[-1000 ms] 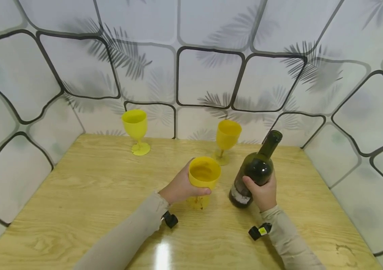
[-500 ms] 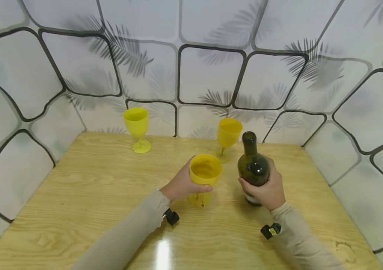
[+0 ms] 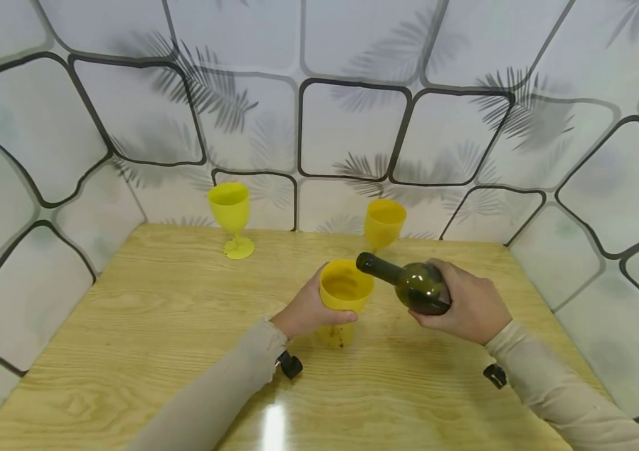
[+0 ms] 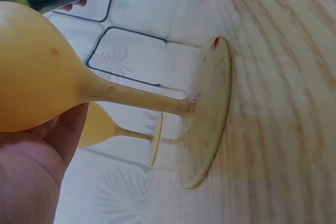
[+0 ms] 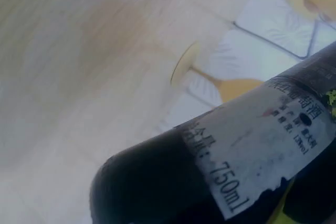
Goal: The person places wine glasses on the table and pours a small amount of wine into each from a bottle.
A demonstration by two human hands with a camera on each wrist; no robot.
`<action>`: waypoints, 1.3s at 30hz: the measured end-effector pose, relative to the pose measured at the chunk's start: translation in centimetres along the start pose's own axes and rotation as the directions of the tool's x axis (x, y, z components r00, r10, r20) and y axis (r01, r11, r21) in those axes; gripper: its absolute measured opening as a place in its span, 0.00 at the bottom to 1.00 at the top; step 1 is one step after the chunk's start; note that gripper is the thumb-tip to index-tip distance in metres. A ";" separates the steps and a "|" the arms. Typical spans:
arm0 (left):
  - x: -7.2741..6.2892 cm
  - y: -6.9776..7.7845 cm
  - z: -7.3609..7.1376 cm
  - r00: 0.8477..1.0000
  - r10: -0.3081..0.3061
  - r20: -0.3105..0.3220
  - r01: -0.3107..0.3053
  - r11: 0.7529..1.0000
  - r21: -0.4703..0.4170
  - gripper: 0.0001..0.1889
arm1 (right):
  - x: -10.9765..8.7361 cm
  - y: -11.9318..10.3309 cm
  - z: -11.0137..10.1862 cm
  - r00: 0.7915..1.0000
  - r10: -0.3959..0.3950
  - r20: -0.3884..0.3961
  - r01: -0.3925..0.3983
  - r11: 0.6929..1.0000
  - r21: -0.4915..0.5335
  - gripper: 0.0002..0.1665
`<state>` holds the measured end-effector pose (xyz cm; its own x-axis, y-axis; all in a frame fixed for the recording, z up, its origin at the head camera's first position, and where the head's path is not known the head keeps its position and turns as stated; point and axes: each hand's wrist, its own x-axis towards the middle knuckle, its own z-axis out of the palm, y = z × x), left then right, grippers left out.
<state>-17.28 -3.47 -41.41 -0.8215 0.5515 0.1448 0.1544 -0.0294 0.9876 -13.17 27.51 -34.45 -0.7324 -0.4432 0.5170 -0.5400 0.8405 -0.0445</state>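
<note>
My left hand (image 3: 309, 308) holds a yellow goblet (image 3: 348, 285) round its bowl, thumb across the near side. In the left wrist view the goblet's stem (image 4: 139, 98) leads to a round foot (image 4: 210, 121) right at the table top. My right hand (image 3: 473, 307) grips a dark green wine bottle (image 3: 418, 287) by its body, tilted far over to the left. The bottle's mouth (image 3: 363, 260) overlaps the goblet's right rim. A worn white label (image 5: 268, 140) on the bottle shows in the right wrist view. No liquid is visible at the mouth.
Behind the bottle stands a second yellow goblet (image 3: 384, 222), its foot hidden. Another, brighter yellow goblet (image 3: 230, 213) is upright at the back left. The wooden table (image 3: 145, 313) is bounded by patterned walls (image 3: 353, 125) at the back and sides.
The bottle has gone from leaning right, low over the table, through upright, to tipped left with its mouth at the goblet. My right wrist has turned over; the left hand stays nearly still.
</note>
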 end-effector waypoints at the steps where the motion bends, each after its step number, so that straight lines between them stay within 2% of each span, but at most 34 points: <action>1: 0.0 0.0 0.0 1.000 -0.005 0.000 0.005 1.000 0.001 0.42 | 0.1 0.2 -0.2 1.000 -0.022 0.017 0.022 0.999 -0.028 0.52; 6: 0.1 0.0 0.1 1.000 -0.008 -0.001 0.008 1.000 0.005 0.42 | 0.6 0.7 -1.3 0.991 -0.100 0.090 0.109 0.989 -0.097 0.49; 10: 0.1 0.0 0.1 1.000 0.001 0.000 -0.001 1.000 0.008 0.42 | 0.9 0.8 -2.0 0.985 -0.119 0.128 0.133 0.985 -0.108 0.50; 18: 0.1 0.0 0.1 1.000 -0.012 -0.016 0.012 0.999 0.035 0.42 | 1.5 1.2 -3.3 0.973 -0.183 0.144 0.204 0.968 -0.148 0.51; 23: 0.2 -0.1 0.0 1.000 -0.015 -0.010 0.016 0.999 0.032 0.42 | 2.1 1.4 -4.0 0.968 -0.188 0.163 0.215 0.963 -0.162 0.51; 33: 0.2 -0.1 0.0 1.000 0.003 0.010 -0.003 1.000 0.009 0.42 | 2.7 1.6 -5.0 0.949 -0.178 0.260 0.227 0.959 -0.173 0.52; 39: 0.2 -0.1 0.0 1.000 0.015 0.020 -0.015 1.000 0.003 0.42 | 3.2 1.6 -5.3 0.940 -0.200 0.277 0.257 0.948 -0.189 0.51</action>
<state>-17.51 -3.39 -41.52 -0.8078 0.5677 0.1586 0.1683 -0.0357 0.9851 -14.19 29.07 -28.37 -0.6951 -0.6708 0.2584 -0.6217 0.7415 0.2524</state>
